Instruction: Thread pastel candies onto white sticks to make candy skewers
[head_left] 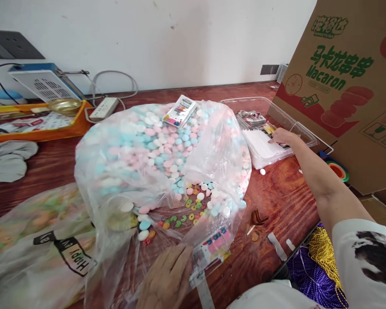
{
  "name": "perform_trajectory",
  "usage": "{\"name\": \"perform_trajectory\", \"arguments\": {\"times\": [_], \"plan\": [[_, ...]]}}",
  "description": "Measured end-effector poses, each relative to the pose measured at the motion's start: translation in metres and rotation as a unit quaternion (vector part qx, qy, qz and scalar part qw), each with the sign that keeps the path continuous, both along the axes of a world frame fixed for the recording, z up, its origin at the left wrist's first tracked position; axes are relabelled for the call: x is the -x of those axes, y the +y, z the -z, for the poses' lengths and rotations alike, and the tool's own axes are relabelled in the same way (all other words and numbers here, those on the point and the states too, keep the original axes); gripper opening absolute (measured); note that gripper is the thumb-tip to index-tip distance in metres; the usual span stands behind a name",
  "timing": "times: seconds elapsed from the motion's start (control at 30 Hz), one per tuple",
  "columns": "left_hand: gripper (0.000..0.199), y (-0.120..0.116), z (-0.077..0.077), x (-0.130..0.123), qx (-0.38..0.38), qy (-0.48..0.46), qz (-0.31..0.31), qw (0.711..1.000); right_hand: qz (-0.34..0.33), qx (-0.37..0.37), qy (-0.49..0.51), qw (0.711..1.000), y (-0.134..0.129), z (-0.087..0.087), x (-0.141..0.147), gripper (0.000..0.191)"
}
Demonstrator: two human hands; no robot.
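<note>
White wall (193, 51) up top, red-brown grained table (286, 193) below, and I'm reading my feed from the left. Orange tray (35, 135) first, a shiny brass-coloured bowl (64, 107) among its papers; a limp grey cloth (9, 161) in front. Next, a cloudy plastic snack bag (28, 279), pale orange and green shapes blurred inside. Now the big bag (209, 150): thin, crinkled, clear film, bulging with smooth pink, blue and white discs (161, 141), a flat card pack (180, 111) lying on top. Down front, I have the left hand (167, 274) on the film, fingers extended; whether they pinch anything, I can't tell. Just beyond its fingertips lies a glossy printed pack (214, 244), small coloured rings (191, 210) behind it. Over to the clear, rigid tub (263, 163): white sheets (263, 143), slim packets (252, 121), and the right hand (284, 137) reaching in, fingertips at those contents, its grip hidden from me. Far right, a printed cardboard carton (337, 107), purple-and-gold cord (324, 253) below.
</note>
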State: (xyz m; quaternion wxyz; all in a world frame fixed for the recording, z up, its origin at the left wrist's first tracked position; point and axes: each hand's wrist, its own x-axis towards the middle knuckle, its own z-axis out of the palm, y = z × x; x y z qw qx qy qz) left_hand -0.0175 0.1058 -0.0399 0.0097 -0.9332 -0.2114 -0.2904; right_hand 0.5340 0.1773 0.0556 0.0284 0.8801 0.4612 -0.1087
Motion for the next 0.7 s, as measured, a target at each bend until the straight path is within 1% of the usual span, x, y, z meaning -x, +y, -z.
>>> {"name": "perform_trajectory", "arguments": {"times": [0.13,0.23,0.33,0.43,0.57,0.7], "plan": [[0.022,-0.001,-0.004,0.001,0.012,0.003,0.000,1.000,-0.005,0.036,-0.008,0.999,-0.003,-0.003,0.005,0.023],[0.022,-0.002,-0.007,0.006,0.014,0.011,-0.001,1.000,-0.006,0.056,-0.022,0.998,0.002,-0.003,0.007,0.021],[0.020,-0.003,-0.006,0.012,0.004,0.016,-0.016,1.000,-0.002,0.075,-0.034,0.997,0.010,-0.001,0.009,0.023],[0.019,-0.006,-0.002,0.017,0.003,0.025,-0.018,1.000,-0.005,0.087,-0.046,0.995,0.016,0.000,0.008,0.022],[0.020,-0.010,0.002,0.020,0.010,0.040,-0.012,0.999,-0.019,0.076,-0.056,0.995,0.018,0.002,0.008,0.022],[0.022,-0.011,0.002,0.021,0.028,0.056,-0.005,0.998,-0.030,0.023,-0.059,0.998,0.010,0.003,0.011,0.027]]}}
